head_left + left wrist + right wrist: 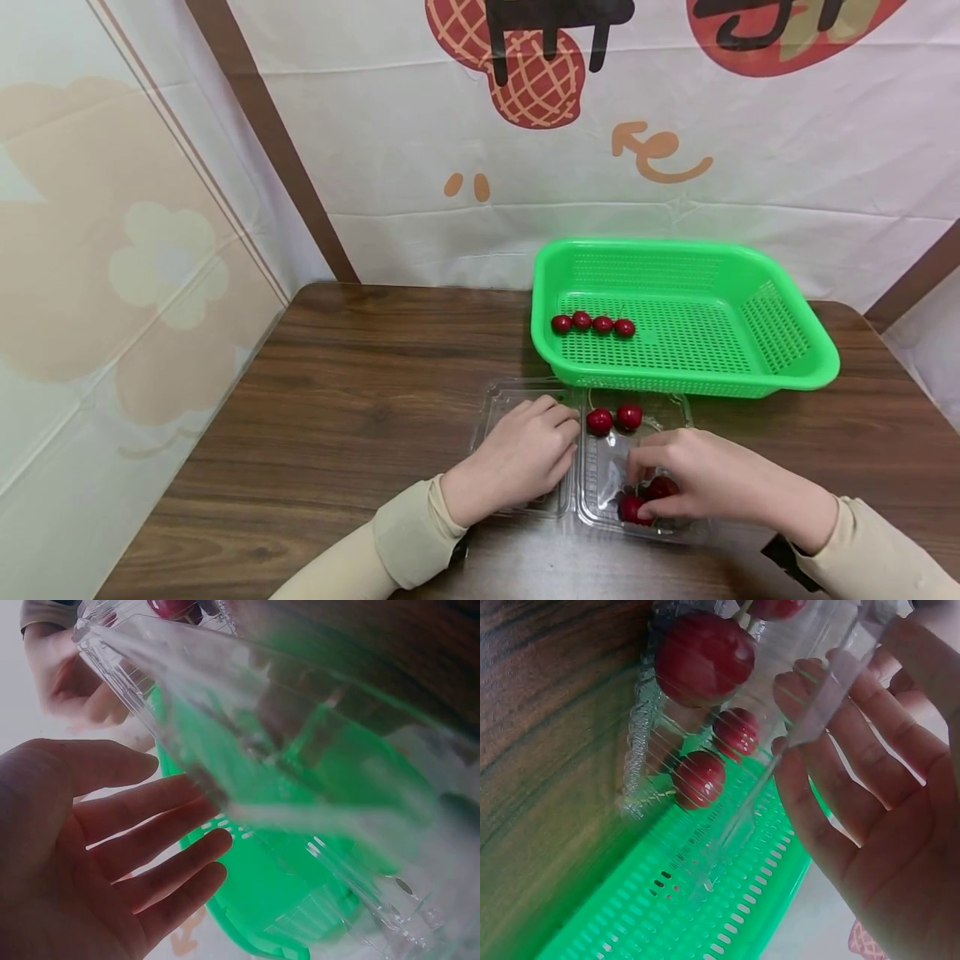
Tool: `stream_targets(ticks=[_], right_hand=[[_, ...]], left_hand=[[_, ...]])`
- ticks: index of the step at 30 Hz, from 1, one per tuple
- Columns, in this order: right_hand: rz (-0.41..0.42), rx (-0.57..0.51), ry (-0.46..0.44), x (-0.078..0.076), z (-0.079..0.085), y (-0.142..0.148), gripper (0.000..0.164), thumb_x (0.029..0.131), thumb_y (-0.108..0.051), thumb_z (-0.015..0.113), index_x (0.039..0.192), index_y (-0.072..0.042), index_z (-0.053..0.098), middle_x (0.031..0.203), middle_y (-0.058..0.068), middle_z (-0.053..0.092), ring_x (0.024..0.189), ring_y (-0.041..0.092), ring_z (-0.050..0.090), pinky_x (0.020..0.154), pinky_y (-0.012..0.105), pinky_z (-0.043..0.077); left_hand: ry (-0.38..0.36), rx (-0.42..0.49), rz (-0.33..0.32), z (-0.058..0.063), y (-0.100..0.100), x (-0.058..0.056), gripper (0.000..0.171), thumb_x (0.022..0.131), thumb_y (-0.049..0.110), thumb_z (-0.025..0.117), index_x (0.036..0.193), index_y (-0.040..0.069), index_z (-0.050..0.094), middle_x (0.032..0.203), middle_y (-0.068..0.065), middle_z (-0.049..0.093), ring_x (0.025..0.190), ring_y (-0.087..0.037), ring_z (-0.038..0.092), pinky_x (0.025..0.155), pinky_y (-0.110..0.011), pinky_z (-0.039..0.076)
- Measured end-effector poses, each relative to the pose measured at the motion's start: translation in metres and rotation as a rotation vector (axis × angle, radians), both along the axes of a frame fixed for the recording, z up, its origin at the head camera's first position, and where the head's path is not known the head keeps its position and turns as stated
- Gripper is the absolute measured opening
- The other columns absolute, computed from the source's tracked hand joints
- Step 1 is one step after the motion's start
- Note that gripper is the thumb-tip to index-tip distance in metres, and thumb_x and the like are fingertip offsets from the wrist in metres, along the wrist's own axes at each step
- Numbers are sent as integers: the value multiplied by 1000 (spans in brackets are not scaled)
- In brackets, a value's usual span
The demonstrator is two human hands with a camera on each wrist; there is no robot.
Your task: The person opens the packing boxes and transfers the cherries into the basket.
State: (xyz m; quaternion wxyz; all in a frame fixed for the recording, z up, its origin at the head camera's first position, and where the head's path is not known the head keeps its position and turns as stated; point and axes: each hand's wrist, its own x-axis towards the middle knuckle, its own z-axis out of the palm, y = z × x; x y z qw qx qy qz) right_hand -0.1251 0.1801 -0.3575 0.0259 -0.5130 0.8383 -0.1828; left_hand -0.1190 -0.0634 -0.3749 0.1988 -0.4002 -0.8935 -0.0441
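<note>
head: bright, even | table [352, 400]: front sheen | left wrist: hazy, clear plastic [337, 817] blurred

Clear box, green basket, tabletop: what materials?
Clear box: likely thin, glossy plastic; see-through, ridged, catching glare.
Green basket: probably moulded plastic, slightly glossy; even colour, regular slots.
Tabletop: wood or wood-look laminate, slight sheen; brown grain streaks leave it open.

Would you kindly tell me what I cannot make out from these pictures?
Head view: the lower cherries are partly covered by the right hand; whether it pinches one is unclear.
Head view: part of the left half of the box is hidden by the left hand.
Left wrist view: the top edge cuts off a cherry; the box is blurred.
Right wrist view: the topmost cherry is cut off by the top edge.
</note>
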Motion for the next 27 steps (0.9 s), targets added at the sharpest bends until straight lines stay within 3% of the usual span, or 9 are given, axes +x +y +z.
stream_targets(ticks=[12, 27], right_hand=[[-40, 39, -6, 6, -12, 3, 26, 68, -40, 75, 85, -26, 61, 84, -16, 58, 73, -1, 55, 60, 22, 51], [-36, 33, 58, 4, -25, 8, 31, 60, -29, 79, 88, -26, 64, 88, -16, 57, 77, 1, 56, 62, 23, 53]], left_hand=[[8, 9, -2, -1, -1, 0, 18, 84, 19, 55, 91, 12, 68, 103, 0, 67, 95, -15, 54, 73, -28, 48], [15, 6, 0, -2, -1, -1, 17, 84, 20, 54, 90, 12, 68, 103, 1, 67, 95, -15, 54, 74, -28, 48]])
